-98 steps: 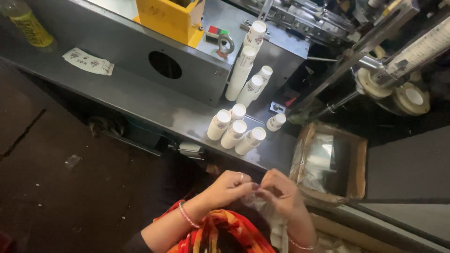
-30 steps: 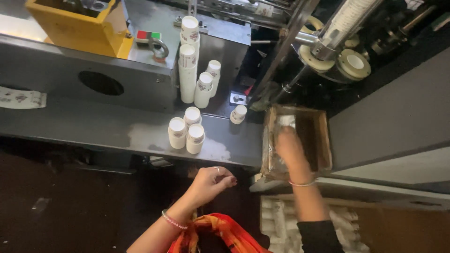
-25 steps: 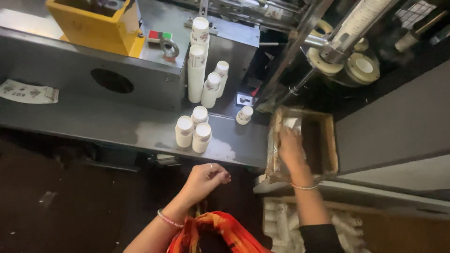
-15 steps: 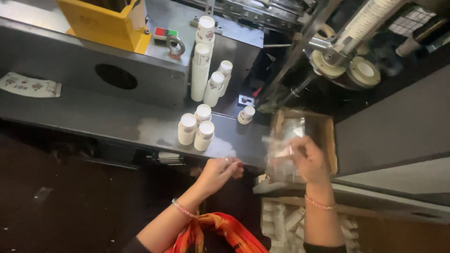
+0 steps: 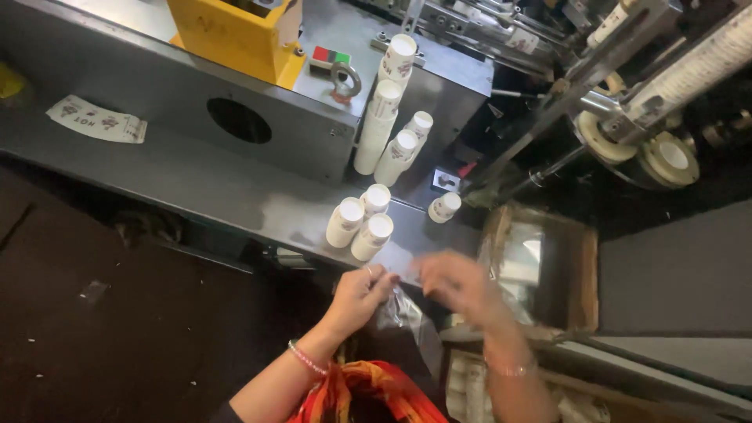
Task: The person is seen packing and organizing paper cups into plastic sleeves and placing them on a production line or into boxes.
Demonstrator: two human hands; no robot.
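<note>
Head view: both hands met over a clear plastic bag (image 5: 403,307) — left hand (image 5: 362,291) pinching its top edge, right hand (image 5: 458,283) blurred, grip unclear. Stacked paper cups (image 5: 359,222) stood just beyond the left knuckles; a careless tug might topple them.

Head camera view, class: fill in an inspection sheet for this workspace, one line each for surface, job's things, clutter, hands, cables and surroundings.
Surface: grey metal bench, worn.
Job's things: clear plastic bag between both hands; three paper cup stacks lying close by.
Clutter: flat printed cup blank at left; single small cup; taller cup stacks leaning on the machine.
Hands: left hand and right hand pinch the bag; right blurred.
Cables: nothing seen.
Surroundings: yellow box, wooden crate, machine rollers, dark floor.
</note>
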